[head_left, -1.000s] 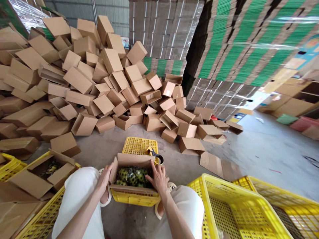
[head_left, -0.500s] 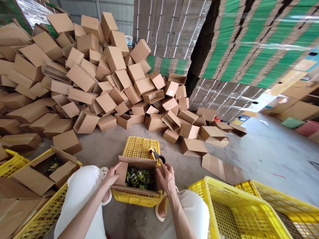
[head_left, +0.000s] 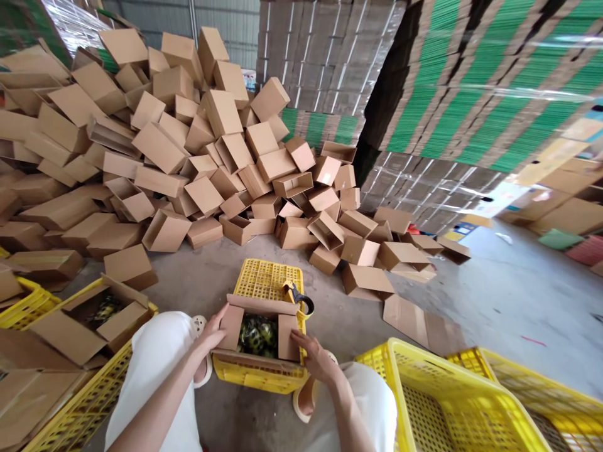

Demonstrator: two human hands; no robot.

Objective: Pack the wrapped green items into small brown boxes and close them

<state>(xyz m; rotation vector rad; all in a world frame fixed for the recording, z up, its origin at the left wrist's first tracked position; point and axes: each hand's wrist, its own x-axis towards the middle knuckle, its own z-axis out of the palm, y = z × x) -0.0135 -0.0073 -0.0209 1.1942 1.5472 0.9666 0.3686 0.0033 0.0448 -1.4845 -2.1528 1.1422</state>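
Observation:
An open cardboard box (head_left: pixel 261 305) rests on an upturned yellow crate (head_left: pixel 259 376) between my knees. Dark green, mottled goods in clear wrap (head_left: pixel 258 336) show inside it; their kind I cannot make out. My left hand (head_left: pixel 214 333) grips the box's left side, thumb and fingers at the edge of the left flap. Folded inward over the goods is the right flap (head_left: pixel 287 338). My right hand (head_left: pixel 316 356) lies against that flap with fingers stretched out. Just behind the box, a yellow and black tape dispenser (head_left: pixel 298 298) sits on the crate.
Loose empty cartons (head_left: pixel 202 194) are heaped across the floor ahead. Another filled open box (head_left: pixel 106 311) stands in a crate by my left knee. Yellow crates (head_left: pixel 452 389) stand at my right. Stacks of flattened cardboard (head_left: pixel 447 81) rise behind.
The right flap has come down inward over part of the goods. My right hand has moved lower, from the box's right edge onto the flap. My left hand stays put.

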